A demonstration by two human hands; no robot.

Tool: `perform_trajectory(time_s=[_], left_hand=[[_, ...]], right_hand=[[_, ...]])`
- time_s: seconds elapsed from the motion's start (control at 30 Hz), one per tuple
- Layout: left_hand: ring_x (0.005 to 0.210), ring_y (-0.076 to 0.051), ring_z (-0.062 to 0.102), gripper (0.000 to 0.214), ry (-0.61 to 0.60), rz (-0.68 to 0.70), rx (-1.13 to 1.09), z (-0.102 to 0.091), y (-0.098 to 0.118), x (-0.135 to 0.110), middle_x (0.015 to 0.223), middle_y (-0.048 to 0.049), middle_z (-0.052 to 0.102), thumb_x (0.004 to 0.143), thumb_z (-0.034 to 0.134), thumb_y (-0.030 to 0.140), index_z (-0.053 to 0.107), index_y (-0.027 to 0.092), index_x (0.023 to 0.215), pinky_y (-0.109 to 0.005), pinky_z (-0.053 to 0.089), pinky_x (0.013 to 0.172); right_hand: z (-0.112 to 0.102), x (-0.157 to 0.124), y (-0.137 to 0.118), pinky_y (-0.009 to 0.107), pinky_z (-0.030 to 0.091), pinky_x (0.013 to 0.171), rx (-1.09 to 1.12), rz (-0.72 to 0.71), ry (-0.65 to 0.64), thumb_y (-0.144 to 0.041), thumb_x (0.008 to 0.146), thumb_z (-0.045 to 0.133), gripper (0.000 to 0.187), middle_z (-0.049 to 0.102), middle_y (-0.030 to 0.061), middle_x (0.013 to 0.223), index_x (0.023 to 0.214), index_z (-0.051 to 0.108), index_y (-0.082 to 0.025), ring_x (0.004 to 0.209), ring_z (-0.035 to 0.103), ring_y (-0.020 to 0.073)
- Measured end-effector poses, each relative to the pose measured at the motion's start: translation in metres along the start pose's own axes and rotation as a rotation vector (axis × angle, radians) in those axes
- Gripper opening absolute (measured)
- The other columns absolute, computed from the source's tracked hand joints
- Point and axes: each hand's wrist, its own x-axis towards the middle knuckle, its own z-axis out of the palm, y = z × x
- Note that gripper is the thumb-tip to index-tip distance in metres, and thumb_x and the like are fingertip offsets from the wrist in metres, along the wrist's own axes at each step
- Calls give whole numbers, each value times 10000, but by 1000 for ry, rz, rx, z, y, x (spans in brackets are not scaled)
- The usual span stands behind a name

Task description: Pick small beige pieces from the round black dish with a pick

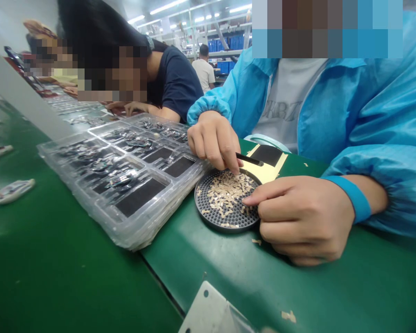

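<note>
Neither of my own hands shows in the head view. A person in a light blue coat [367, 115] sits facing me across the green table [55, 277]. One of that person's hands [215, 138] pinches black tweezers [249, 159] over a round dark perforated dish [211, 217] scattered with several small tan pieces [229, 192]. The person's other hand [301, 219], with a blue wristband, rests curled on the table beside the dish, its forefinger touching the dish's rim.
A stack of clear plastic trays [125, 175] holding dark parts lies left of the dish. A yellow sheet with a black square [268, 159] lies behind the dish. More people sit further along the line. A metal plate [211, 310] sits at the near edge.
</note>
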Motion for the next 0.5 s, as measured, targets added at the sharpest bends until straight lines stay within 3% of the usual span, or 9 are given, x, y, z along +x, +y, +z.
perform_trajectory(time_s=[0.13, 0.27, 0.4, 0.5], left_hand=[[406, -117, 656, 362, -91, -33, -14, -3, 14, 2, 552, 45, 677, 1010, 861, 231, 834, 231, 650, -83, 653, 705], [538, -168, 764, 555, -142, -79, -27, -5, 15, 8, 536, -21, 666, 1000, 879, 193, 695, 186, 477, -115, 677, 776], [431, -95, 671, 363, 2, 5, -50, 3, 4, 1, 498, 14, 631, 948, 911, 246, 816, 222, 598, -19, 602, 786], [342, -68, 572, 219, 98, 60, -78, 10, -6, -5, 463, 49, 590, 908, 909, 257, 867, 266, 692, 7, 576, 739]], right_hand=[[0, 0, 0, 101, 267, 659, 42, -15, -48, -526, 1123, 657, 745, 16, -13, 869, 926, 31, -174, 724, 140, -2], [3, -1, 0, 102, 252, 671, 18, -8, -4, -489, 1158, 590, 683, 20, -9, 866, 922, 35, -169, 725, 135, 2], [3, -1, 1, 118, 208, 651, -18, -9, -12, -492, 1170, 565, 675, 4, -1, 863, 919, 29, -167, 704, 123, 6], [2, -1, 1, 129, 193, 635, -14, 14, 35, -512, 1129, 646, 739, 18, -5, 849, 924, 23, -172, 695, 118, 3]])
